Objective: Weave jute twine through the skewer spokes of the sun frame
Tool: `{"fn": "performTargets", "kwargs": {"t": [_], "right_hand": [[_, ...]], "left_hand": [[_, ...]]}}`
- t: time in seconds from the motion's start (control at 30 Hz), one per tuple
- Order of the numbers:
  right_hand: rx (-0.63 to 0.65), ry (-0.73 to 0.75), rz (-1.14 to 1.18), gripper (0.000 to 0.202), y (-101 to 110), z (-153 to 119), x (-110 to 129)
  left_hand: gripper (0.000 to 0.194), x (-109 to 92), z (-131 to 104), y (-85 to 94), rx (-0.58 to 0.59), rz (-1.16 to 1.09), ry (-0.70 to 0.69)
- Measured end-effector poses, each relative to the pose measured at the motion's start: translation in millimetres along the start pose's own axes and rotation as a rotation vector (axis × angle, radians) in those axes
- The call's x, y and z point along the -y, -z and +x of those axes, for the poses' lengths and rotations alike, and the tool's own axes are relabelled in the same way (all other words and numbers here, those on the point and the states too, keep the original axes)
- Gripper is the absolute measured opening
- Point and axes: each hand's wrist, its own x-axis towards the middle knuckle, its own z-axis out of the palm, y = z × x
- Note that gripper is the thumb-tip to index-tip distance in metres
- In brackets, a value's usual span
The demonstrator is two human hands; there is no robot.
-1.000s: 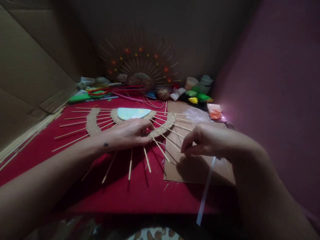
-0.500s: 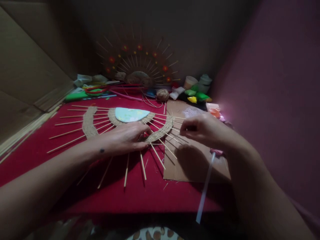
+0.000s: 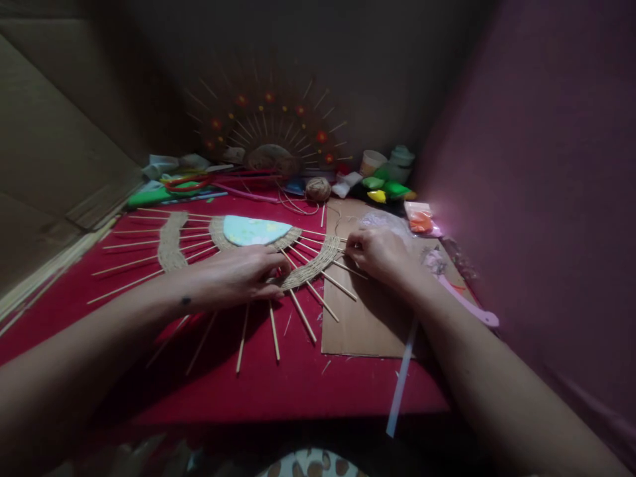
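Note:
A half-round fan of thin wooden sticks (image 3: 303, 317), with twine woven between them, lies on the red table. Its center is a light blue half-disc (image 3: 256, 230) edged by an inner twine band (image 3: 217, 233). An outer twine band (image 3: 318, 264) arcs across the sticks, partly covered by my left hand. My left hand (image 3: 243, 273) rests over the fan's lower middle, thumb and fingers closed on the outer band. At that band's right end, my right hand (image 3: 380, 255) pinches what looks like its twine, among the stick tips; the fingertips largely hide it.
A cardboard sheet (image 3: 342, 331) lies under the fan's right side, with a glue stick (image 3: 401, 384) and a pink-handled tool (image 3: 470, 301) nearby. Behind are a twine ball (image 3: 318, 189), red-handled scissors (image 3: 186, 183), colored packets (image 3: 397, 190), a cup (image 3: 372, 162) and a flowered stick fan (image 3: 271, 158).
My right hand has moved left and slightly up to the outer band's end, uncovering the pink-handled tool. The left hand keeps its hold, and the whole view has shifted slightly.

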Motion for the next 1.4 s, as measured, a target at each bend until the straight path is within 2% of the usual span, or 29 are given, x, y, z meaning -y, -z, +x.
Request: {"fn": "performTargets", "kwargs": {"t": [0.17, 0.3, 0.5, 0.63, 0.73, 0.8, 0.93, 1.03, 1.1, 1.17, 1.27, 1.33, 1.4], "right_hand": [[0.018, -0.005, 0.021, 0.022, 2, 1, -2], [0.012, -0.007, 0.039, 0.021, 0, 2, -4], [-0.016, -0.028, 0.083, 0.021, -4, 4, -7], [-0.049, -0.044, 0.151, 0.019, -2, 6, -9], [-0.076, -0.016, 0.276, 0.013, 10, 5, -13], [-0.016, 0.010, 0.367, 0.010, 24, 2, -19], [0.320, 0.058, 0.471, 0.006, 49, -5, -35], [0.512, 0.082, 0.510, 0.010, 56, -8, -44], [0.548, 0.069, 0.477, 0.011, 54, -8, -44], [0.494, 0.047, 0.368, 0.011, 51, -8, -40], [0.293, 0.044, 0.200, 0.017, 47, -8, -32], [0.154, 0.046, 0.165, 0.019, 46, -9, -28], [0.069, 0.038, 0.182, 0.018, 47, -10, -26]], "left_hand": [[0.025, -19, 15, 6.7, -0.150, 0.113, 0.027], [0.027, -32, 36, -2.6, -0.169, 0.129, 0.080], [0.032, -29, 46, -16.4, -0.159, 0.102, 0.132], [0.032, -25, 46, -13.4, -0.162, -0.004, 0.156], [0.032, -24, 44, -7.2, -0.181, -0.073, 0.163], [0.030, -24, 43, -3.0, -0.183, -0.101, 0.170], [0.029, -28, 41, 3.1, -0.200, -0.104, 0.195], [0.032, -31, 39, 5.3, -0.216, -0.113, 0.205], [0.033, -32, 37, 6.0, -0.213, -0.124, 0.204], [0.032, -32, 36, 6.4, -0.205, -0.134, 0.201], [0.032, -32, 34, 6.3, -0.203, -0.133, 0.199], [0.033, -30, 34, 5.7, -0.209, -0.120, 0.203], [0.033, -29, 34, 4.4, -0.211, -0.119, 0.203]]}}
